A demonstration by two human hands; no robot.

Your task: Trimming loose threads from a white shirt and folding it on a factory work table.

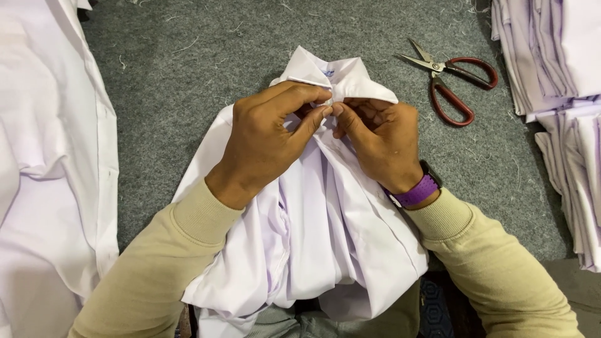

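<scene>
White cotton fills the middle of the head view: a pale, faintly lilac shirt (325,231) lies on the grey felt table (181,75), collar pointing away from the person, body bunched in long folds that run down toward the near edge. Both hands meet right at the neck. The left hand (266,141) comes in from the left, knuckles up, thumb and forefinger pressed together on the shirt front just under the collar (341,75). The right hand (382,144) mirrors it from the other side, fingers curled, thumb and forefinger tips pinching the same spot, so the two sets of fingertips touch or nearly touch. What sits between them is too small to make out; it looks like the top of the placket. The collar stands open above the hands, its points spread left and right.

A purple watch strap (416,191) wraps the right wrist, and beige knit sleeves (156,263) cover both forearms.

Off to the right, red-handled scissors (451,78) lie on the felt, blades open a little, well apart from the shirt. Farther right a stack of folded pale shirts (551,56) rises along the edge. On the left, more loose white fabric (50,156) drapes over the table. Thread scraps dot the felt.
</scene>
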